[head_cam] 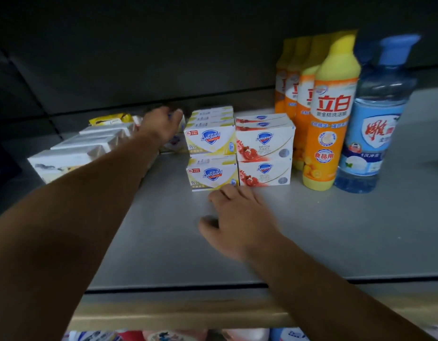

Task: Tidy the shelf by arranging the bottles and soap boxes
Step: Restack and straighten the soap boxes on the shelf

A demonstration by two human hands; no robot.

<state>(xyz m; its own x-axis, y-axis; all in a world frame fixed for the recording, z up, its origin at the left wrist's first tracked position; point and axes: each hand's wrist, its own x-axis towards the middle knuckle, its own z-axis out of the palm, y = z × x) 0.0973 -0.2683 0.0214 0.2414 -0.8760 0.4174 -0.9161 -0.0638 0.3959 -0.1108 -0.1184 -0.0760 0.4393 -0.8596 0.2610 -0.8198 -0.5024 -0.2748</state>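
Observation:
Yellow Safeguard soap boxes [210, 158] stand stacked two high in a row going back, with red-and-white Safeguard boxes [264, 156] stacked beside them on the right. My left hand [161, 124] reaches deep into the shelf and grips a small soap box [175, 143] left of the yellow stack. My right hand [237, 217] rests on the shelf, fingertips touching the lower front yellow box. A row of orange-yellow dish soap bottles [328, 119] stands right of the boxes, then a clear blue bottle [375, 124].
White wrapped packs [75, 153] lie in a row at the left, with a yellow packet [109, 119] behind them. The grey shelf [311, 237] has a tan front rail [188, 313]. Products on the shelf below [168, 335] peek out.

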